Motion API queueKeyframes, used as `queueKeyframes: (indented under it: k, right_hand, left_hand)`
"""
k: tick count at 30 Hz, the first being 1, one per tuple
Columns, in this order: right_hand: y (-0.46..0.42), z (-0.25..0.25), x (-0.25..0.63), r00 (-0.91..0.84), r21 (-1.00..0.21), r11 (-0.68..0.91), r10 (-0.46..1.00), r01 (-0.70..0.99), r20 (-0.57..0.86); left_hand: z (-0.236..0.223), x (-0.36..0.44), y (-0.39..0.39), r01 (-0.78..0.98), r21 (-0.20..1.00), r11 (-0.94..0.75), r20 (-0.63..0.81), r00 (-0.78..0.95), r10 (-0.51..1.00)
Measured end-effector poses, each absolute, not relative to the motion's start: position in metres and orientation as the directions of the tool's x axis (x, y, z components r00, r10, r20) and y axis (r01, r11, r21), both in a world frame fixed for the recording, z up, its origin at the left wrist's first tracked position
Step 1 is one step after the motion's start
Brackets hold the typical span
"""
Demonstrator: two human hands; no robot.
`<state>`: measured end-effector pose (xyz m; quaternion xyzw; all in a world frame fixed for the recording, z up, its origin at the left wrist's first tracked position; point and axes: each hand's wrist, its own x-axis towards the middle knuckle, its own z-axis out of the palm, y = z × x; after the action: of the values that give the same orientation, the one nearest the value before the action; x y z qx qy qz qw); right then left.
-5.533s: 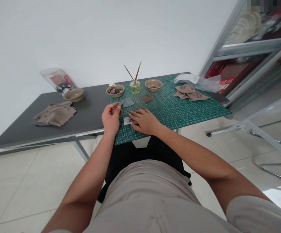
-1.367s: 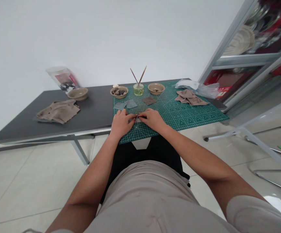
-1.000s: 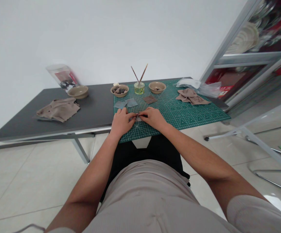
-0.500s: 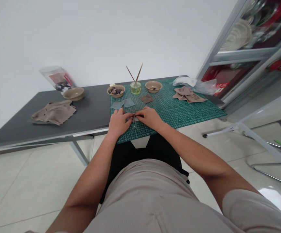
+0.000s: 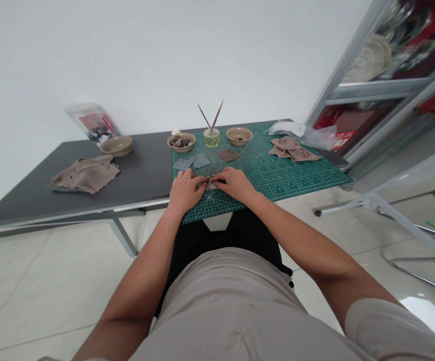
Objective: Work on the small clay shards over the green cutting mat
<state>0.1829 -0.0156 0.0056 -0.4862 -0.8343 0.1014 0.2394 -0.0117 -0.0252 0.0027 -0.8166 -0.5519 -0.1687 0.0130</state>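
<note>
My left hand [image 5: 186, 191] and my right hand [image 5: 236, 184] meet fingertip to fingertip above the front of the green cutting mat [image 5: 270, 180]. Both have their fingers pinched together. A small dark piece shows at the fingertips of my right hand; its kind is too small to tell. Under and between the fingers lies a pale greyish scrap [image 5: 212, 185], partly covered by them. What my left fingers grip is hidden. Just beyond the hands lie blue-grey squares [image 5: 201, 160] and a brown square [image 5: 228, 155], thin and flat like cloth or abrasive paper.
Behind stand a bowl of dark and tan lumps [image 5: 181, 143], a glass jar [image 5: 211, 138] with two thin sticks or brushes, and another bowl [image 5: 239, 136]. Crumpled brown cloths [image 5: 85, 174] lie left and right. A third bowl [image 5: 116, 146] and plastic bags [image 5: 302, 133] sit farther out.
The view has shifted slightly. Both hands stay pinched together at the same spot on the mat, with only slight finger movement; the pale scrap shows a little more.
</note>
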Motion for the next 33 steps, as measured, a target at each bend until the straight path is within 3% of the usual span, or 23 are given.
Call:
queueKeyframes:
  k: [33]
  right_hand:
    - [-0.019,0.008,0.185,-0.485,-0.415,0.561,0.827,0.716,0.283]
  left_hand:
    - [0.003,-0.012,-0.025,0.903,0.158,-0.399,0.281,0.346,0.895]
